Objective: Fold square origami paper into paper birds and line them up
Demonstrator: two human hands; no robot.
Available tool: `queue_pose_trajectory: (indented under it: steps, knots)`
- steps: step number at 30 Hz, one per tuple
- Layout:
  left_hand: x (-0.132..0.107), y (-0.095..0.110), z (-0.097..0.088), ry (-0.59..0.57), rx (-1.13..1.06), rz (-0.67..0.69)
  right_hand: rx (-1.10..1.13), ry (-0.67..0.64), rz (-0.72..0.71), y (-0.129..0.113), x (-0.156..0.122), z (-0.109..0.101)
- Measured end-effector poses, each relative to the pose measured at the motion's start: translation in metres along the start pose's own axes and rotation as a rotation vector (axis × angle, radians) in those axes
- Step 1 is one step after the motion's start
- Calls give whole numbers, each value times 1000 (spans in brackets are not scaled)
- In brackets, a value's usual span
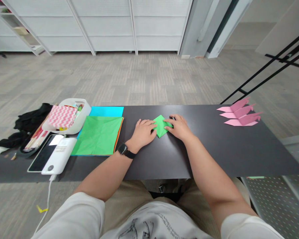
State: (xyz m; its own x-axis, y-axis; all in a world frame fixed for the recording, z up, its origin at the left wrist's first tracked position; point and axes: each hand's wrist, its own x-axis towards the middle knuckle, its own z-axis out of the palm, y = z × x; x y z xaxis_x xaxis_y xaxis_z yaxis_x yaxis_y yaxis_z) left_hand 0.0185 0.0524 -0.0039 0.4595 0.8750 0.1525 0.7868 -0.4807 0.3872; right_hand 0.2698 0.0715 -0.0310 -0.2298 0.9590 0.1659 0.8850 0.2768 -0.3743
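Note:
A small folded green paper (161,125) lies on the dark table (214,149) in front of me. My left hand (142,131) rests flat beside it, fingertips pressing its left edge; a black watch is on that wrist. My right hand (179,126) lies on the paper's right side, fingers curled over its corner and pressing it down. Both hands touch the paper and neither lifts it.
A stack of coloured sheets (98,135), green on top, lies to the left. Further left are a white tray (82,117) with patterned paper, a phone (43,156), a white power bank (58,156) and black cloth (31,118). Three pink folded shapes (239,116) sit at the far right.

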Motion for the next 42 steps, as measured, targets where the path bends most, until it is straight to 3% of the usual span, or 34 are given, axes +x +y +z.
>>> queue_pose_trajectory:
  steps: [8, 14, 22, 33, 42]
  knots:
    - [0, -3, -1, -33, 1, 16, -19, -31, -17, 3, -2, 0]
    - [3, -2, -4, -38, -28, 129, 19, 6, -62, -1, 3, -6]
    - [6, -6, -4, -33, -8, 84, 107, -63, -183, -7, 7, -11]
    - [7, -7, -5, -3, -40, 128, 159, -63, -226, -6, 5, -19]
    - [7, -6, -4, -3, -84, 104, 218, -166, -275, 5, 4, -27]
